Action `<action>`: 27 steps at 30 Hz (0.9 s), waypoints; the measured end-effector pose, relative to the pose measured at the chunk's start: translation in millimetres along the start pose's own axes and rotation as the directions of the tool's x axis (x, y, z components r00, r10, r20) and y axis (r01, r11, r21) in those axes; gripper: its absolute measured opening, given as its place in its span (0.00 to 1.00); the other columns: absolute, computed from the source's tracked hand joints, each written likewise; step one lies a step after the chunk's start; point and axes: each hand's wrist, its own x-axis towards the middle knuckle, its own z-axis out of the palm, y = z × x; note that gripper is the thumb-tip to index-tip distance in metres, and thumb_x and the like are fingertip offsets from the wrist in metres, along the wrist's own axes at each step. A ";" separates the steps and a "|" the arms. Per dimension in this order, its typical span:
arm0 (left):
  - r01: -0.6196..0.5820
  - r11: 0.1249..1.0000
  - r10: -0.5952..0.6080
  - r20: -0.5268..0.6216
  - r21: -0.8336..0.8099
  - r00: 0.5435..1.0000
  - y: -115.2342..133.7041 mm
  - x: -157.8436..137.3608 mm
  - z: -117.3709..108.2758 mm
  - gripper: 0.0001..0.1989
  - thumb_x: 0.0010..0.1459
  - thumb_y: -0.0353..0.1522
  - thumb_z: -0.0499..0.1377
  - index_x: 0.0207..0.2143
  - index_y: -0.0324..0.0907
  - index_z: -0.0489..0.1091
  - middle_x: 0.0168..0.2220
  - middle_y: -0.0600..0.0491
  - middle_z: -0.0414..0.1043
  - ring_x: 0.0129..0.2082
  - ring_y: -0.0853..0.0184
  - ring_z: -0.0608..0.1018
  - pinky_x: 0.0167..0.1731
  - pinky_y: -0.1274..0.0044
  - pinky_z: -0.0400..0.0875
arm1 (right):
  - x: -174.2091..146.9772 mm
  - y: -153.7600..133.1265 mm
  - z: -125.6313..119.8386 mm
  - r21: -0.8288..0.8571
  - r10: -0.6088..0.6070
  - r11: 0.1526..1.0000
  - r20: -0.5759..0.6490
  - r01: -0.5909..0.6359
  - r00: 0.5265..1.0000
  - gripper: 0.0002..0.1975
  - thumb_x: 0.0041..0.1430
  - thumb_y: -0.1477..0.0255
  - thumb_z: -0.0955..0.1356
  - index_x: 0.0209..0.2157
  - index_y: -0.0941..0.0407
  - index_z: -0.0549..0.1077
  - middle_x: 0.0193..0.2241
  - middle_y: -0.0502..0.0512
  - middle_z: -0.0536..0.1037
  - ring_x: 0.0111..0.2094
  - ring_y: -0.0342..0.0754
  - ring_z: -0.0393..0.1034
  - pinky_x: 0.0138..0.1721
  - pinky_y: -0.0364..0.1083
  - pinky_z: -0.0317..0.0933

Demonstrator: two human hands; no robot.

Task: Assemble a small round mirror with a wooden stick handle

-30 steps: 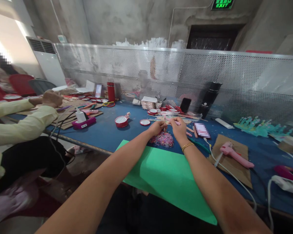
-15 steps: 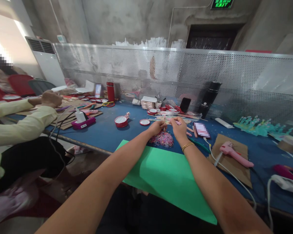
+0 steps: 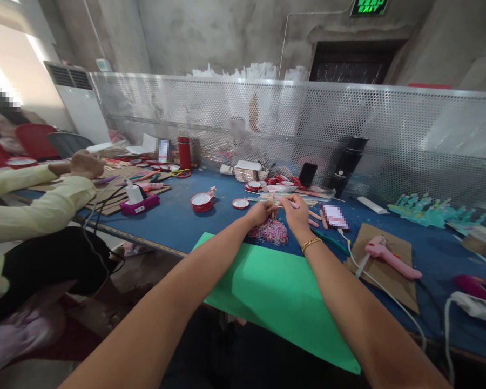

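My left hand (image 3: 261,213) is closed, pinching a small thin pinkish stick (image 3: 274,200) that stands upright between the fingertips. Close beside it, my right hand (image 3: 296,214) is wrapped round a slim pink pen-like tool (image 3: 294,204), whose tip points left toward the stick. How far the tip is from the stick is too small to tell. Just below both hands lies a tangled heap of small multicoloured elastic bands (image 3: 270,232). A green sheet (image 3: 279,292) lies under my forearms and hangs over the table's near edge.
A pink glue gun (image 3: 389,256) rests on cardboard (image 3: 360,235) at right, its cable crossing the table. Red-rimmed rolls (image 3: 201,202) stand left of my hands. A black bottle (image 3: 347,165) leans against the perforated screen (image 3: 210,108). At left, a co-worker's yellow sleeves (image 3: 52,202) reach over the table.
My hands stay together in nearly the same place, with only a slight shift at the fingertips. The rest shows no clear movement beyond a tiny shift of the view.
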 end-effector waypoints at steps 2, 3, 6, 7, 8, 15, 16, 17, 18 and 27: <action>0.001 1.000 -0.001 -0.001 -0.007 1.000 0.7 -0.1 0.1 0.17 0.55 0.42 0.52 0.27 0.38 0.69 0.23 0.54 0.71 0.23 0.72 0.70 0.27 0.79 0.62 | 0.1 -0.2 0.2 0.000 0.009 1.000 0.004 -0.009 1.000 0.10 0.52 0.63 0.64 0.25 0.55 0.69 0.24 0.48 0.74 0.28 0.46 0.66 0.34 0.45 0.57; 0.005 1.000 -0.005 -0.002 -0.011 1.000 0.7 0.1 0.2 0.16 0.55 0.41 0.52 0.27 0.37 0.68 0.22 0.54 0.71 0.23 0.72 0.70 0.27 0.79 0.62 | 0.4 0.2 0.1 -0.008 0.017 1.000 -0.005 -0.017 1.000 0.10 0.52 0.63 0.64 0.24 0.55 0.69 0.23 0.48 0.74 0.28 0.46 0.66 0.34 0.45 0.57; 0.016 1.000 -0.017 -0.008 -0.024 1.000 -0.1 1.0 0.5 0.15 0.55 0.40 0.53 0.26 0.37 0.68 0.22 0.54 0.70 0.22 0.72 0.70 0.27 0.79 0.62 | 1.1 1.8 -0.5 -0.034 0.033 0.999 -0.039 -0.034 0.999 0.09 0.52 0.65 0.64 0.24 0.54 0.69 0.23 0.48 0.74 0.29 0.47 0.67 0.35 0.45 0.57; 0.016 1.000 -0.016 -0.011 -0.024 1.000 -0.6 1.3 0.5 0.15 0.55 0.40 0.53 0.26 0.37 0.68 0.22 0.55 0.70 0.23 0.72 0.70 0.27 0.79 0.62 | 1.1 2.0 -0.7 -0.036 0.034 0.999 -0.042 -0.035 0.999 0.09 0.52 0.65 0.64 0.24 0.54 0.69 0.23 0.48 0.74 0.29 0.47 0.67 0.35 0.45 0.57; 0.011 1.000 -0.011 -0.012 -0.020 1.000 -1.1 1.5 0.5 0.15 0.55 0.40 0.53 0.27 0.37 0.68 0.22 0.55 0.71 0.23 0.72 0.70 0.27 0.79 0.62 | 0.9 1.7 -0.7 -0.036 0.032 0.999 -0.036 -0.033 0.999 0.09 0.52 0.66 0.64 0.24 0.54 0.69 0.23 0.48 0.74 0.29 0.47 0.67 0.35 0.45 0.57; 0.029 0.999 -0.029 -0.014 -0.012 0.999 -2.3 2.0 0.7 0.16 0.55 0.41 0.53 0.27 0.38 0.69 0.22 0.55 0.71 0.23 0.72 0.69 0.27 0.79 0.62 | -0.1 -1.4 -2.3 -0.064 0.031 0.997 -0.011 -0.032 0.999 0.08 0.51 0.67 0.63 0.23 0.55 0.69 0.23 0.48 0.73 0.28 0.47 0.66 0.34 0.44 0.57; 0.035 0.999 -0.035 -0.012 -0.017 0.999 -2.7 2.3 0.8 0.16 0.55 0.41 0.53 0.27 0.38 0.69 0.22 0.55 0.71 0.23 0.72 0.69 0.27 0.79 0.62 | 0.1 -1.2 -2.5 -0.069 0.042 0.997 -0.020 -0.043 0.999 0.08 0.51 0.66 0.63 0.23 0.55 0.69 0.23 0.48 0.73 0.28 0.47 0.66 0.34 0.45 0.57; 0.034 0.999 -0.035 -0.010 -0.021 0.999 -3.4 2.6 1.0 0.16 0.55 0.41 0.53 0.27 0.38 0.69 0.22 0.55 0.71 0.23 0.72 0.69 0.26 0.79 0.62 | 0.2 -1.0 -2.5 -0.069 0.048 0.996 -0.026 -0.050 0.999 0.08 0.51 0.66 0.63 0.23 0.55 0.69 0.23 0.48 0.74 0.29 0.47 0.66 0.34 0.45 0.57; 0.028 0.999 -0.028 -0.007 -0.023 1.000 -4.1 3.0 1.1 0.16 0.55 0.42 0.53 0.27 0.38 0.69 0.22 0.55 0.71 0.23 0.72 0.69 0.26 0.79 0.62 | 0.3 -0.8 -2.4 -0.065 0.049 0.997 -0.026 -0.051 0.998 0.08 0.51 0.66 0.63 0.23 0.55 0.69 0.23 0.48 0.74 0.29 0.47 0.66 0.34 0.45 0.57; 0.039 0.999 -0.039 -0.014 -0.010 0.999 -1.9 1.5 0.3 0.16 0.55 0.42 0.53 0.28 0.38 0.69 0.23 0.54 0.71 0.23 0.72 0.70 0.27 0.79 0.62 | 1.8 3.7 -1.6 -0.076 0.072 0.994 -0.025 -0.074 0.997 0.09 0.50 0.66 0.63 0.23 0.54 0.70 0.23 0.49 0.74 0.28 0.48 0.67 0.34 0.45 0.58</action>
